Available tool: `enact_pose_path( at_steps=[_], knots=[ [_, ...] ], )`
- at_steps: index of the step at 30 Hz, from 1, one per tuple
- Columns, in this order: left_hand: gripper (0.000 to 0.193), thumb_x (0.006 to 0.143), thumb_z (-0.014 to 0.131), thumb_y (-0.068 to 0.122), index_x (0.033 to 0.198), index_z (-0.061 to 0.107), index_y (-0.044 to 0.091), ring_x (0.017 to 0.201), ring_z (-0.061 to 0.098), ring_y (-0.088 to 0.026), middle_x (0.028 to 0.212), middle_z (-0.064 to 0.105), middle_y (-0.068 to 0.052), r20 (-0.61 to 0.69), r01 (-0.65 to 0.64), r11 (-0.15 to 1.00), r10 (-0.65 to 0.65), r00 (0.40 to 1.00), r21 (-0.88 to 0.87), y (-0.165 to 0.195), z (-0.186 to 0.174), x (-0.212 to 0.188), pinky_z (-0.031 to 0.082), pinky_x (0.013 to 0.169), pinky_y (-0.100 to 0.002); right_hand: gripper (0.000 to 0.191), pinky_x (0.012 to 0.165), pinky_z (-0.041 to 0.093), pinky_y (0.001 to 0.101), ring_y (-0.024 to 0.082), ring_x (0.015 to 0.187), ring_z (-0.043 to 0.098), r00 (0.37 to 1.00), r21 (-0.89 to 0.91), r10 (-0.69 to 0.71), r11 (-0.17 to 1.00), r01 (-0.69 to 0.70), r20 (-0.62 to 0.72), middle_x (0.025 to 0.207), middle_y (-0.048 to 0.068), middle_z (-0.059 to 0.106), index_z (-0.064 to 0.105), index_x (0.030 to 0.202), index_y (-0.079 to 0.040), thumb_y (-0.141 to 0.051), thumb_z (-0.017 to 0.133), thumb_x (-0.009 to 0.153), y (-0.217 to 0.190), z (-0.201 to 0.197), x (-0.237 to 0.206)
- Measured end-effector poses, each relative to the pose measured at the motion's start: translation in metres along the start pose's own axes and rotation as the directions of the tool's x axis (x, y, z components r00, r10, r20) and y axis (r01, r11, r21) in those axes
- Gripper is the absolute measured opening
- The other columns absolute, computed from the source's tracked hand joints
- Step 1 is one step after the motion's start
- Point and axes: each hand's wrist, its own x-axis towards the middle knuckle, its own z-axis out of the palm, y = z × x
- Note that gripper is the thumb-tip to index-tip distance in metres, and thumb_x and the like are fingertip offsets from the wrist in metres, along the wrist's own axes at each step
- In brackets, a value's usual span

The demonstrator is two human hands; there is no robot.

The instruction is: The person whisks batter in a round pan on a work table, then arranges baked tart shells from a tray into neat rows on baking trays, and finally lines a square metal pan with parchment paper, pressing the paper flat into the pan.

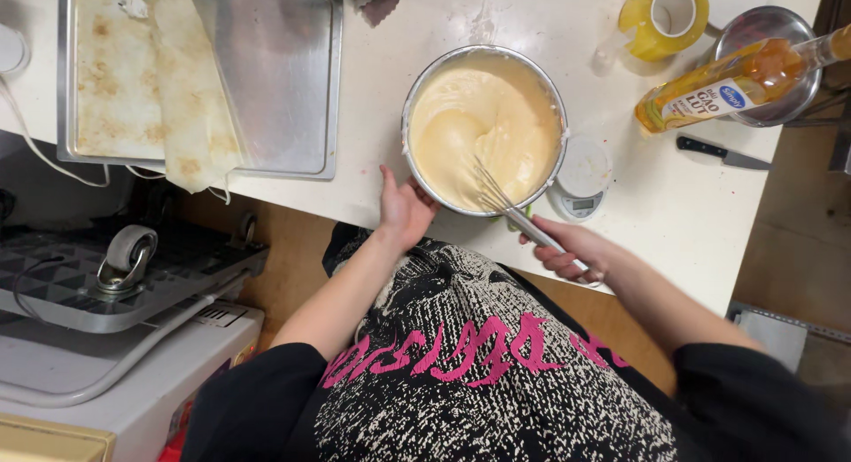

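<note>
A round metal bowl (424, 98) full of smooth pale yellow batter (479, 116) stands on a small white kitchen scale (581, 183) near the front edge of the white counter (656, 205). My left hand (403, 209) grips the bowl's near left rim. My right hand (572, 249) holds the handle of a metal whisk (496, 196), whose wires dip into the batter at the bowl's near side.
A metal baking tray (284, 81) with browned parchment paper lies at the back left. A bottle of oil (736, 85) lies across a metal bowl at the back right, beside a yellow tape roll (665, 14) and a black-handled knife (718, 152). A caster wheel (124, 254) sits lower left.
</note>
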Motion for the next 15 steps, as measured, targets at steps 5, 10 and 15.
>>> enact_pose_path(
  at_steps=[5, 10, 15],
  knots=[
    [0.097, 0.092, 0.021, 0.08, 0.139, 0.049, -0.001, 0.126, 0.054, -0.024, 0.135, 0.058, -0.014, 0.023, -0.012, 0.979, 0.008, 1.0, 0.206, 0.027, 0.002, -0.007, 0.04, 0.111, -0.041, 0.036, 0.043, 0.047, 0.0278, 0.007, 0.056, 0.057, 0.949, -0.463, -0.251, 0.876, 0.139, -0.19, 0.078, -0.005, 0.061, 0.068, 0.119, -0.002, -0.031, 0.061, 0.1, 0.015, 0.024, 0.001],
    [0.094, 0.094, 0.027, 0.079, 0.133, 0.052, -0.002, 0.115, 0.056, -0.026, 0.125, 0.061, -0.016, 0.028, -0.227, 0.926, 0.23, 0.973, 0.303, 0.062, -0.001, 0.012, 0.042, 0.107, -0.043, 0.037, 0.042, 0.048, 0.0316, 0.014, 0.051, 0.058, 0.806, -0.863, -0.496, 0.504, -0.034, -0.322, 0.07, 0.003, 0.062, 0.059, 0.123, -0.007, -0.03, 0.064, 0.094, 0.023, 0.073, -0.014],
    [0.093, 0.095, 0.026, 0.081, 0.124, 0.052, -0.004, 0.116, 0.054, -0.029, 0.124, 0.059, -0.017, 0.034, -0.204, 0.975, 0.201, 0.979, 0.088, 0.054, -0.001, 0.01, 0.04, 0.111, -0.043, 0.032, 0.037, 0.037, 0.0283, 0.011, 0.043, 0.045, 0.89, -0.698, -0.36, 0.713, 0.07, -0.278, 0.065, 0.004, 0.05, 0.061, 0.122, -0.004, -0.021, 0.068, 0.096, 0.024, 0.07, -0.007]
  ],
)
